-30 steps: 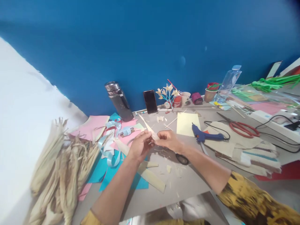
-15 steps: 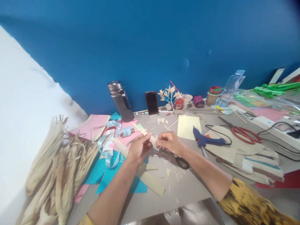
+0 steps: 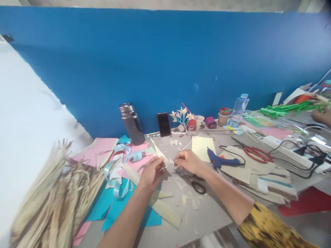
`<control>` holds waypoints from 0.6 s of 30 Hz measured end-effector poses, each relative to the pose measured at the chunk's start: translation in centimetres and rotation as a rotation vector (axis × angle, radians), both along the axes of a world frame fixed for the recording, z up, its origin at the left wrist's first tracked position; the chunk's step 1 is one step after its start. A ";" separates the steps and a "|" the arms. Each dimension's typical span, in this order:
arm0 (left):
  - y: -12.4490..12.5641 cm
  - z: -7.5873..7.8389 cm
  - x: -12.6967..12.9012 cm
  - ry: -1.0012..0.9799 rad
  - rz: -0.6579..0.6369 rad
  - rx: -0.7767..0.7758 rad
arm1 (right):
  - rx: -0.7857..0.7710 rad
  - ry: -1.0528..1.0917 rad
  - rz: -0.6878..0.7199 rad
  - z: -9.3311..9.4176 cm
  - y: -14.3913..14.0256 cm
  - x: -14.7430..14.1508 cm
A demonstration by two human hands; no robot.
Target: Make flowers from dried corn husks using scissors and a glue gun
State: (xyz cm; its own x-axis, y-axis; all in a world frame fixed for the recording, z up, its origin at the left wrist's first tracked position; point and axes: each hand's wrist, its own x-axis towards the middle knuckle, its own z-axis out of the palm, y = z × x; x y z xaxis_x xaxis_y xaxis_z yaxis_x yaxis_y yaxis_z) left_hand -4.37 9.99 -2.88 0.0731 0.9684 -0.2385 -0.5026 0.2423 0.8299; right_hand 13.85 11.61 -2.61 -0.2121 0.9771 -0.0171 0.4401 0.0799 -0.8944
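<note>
My left hand (image 3: 150, 173) pinches a pale, pointed strip of dried husk (image 3: 158, 151) whose tip points up and away. My right hand (image 3: 188, 161) is a little to the right of it, fingers curled and pinched together just beside the strip's near end; whether it holds a small scrap I cannot tell. Black-handled scissors (image 3: 195, 183) lie on the grey table (image 3: 207, 210) under my right wrist. Cut husk strips (image 3: 165, 212) and scraps lie below my hands.
A heap of dried husks (image 3: 51, 199) fills the left. Pink and blue paper (image 3: 113, 196), ribbon, a dark flask (image 3: 131, 123), a phone (image 3: 164, 124), a husk flower model (image 3: 182, 115), a blue glue gun (image 3: 219, 161), red scissors (image 3: 254, 153), a bottle (image 3: 238, 110) and a power strip (image 3: 292, 153) surround them. Another person's hand (image 3: 322, 116) shows far right.
The view has tilted up and back. My hands have come apart: the right hand has left the strip, which stays in my left hand.
</note>
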 end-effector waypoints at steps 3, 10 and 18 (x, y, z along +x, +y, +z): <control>0.3 -0.1 -0.3 0.030 0.011 0.041 | 0.173 -0.566 -0.149 3.1 1.8 1.5; 0.4 -0.6 -0.2 0.108 0.013 0.056 | 0.138 -0.899 -0.188 4.8 8.6 0.7; 0.5 -0.7 -0.2 0.133 0.036 0.049 | 0.279 -1.121 0.167 2.6 12.4 1.3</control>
State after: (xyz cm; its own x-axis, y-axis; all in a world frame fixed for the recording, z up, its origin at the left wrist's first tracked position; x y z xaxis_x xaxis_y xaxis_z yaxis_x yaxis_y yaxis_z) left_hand -4.56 10.53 -3.57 0.0088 0.9805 -0.1965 -0.3955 0.1839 0.8999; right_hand 15.12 24.04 -0.02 -0.3408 0.9379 -0.0654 0.9379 0.3440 0.0459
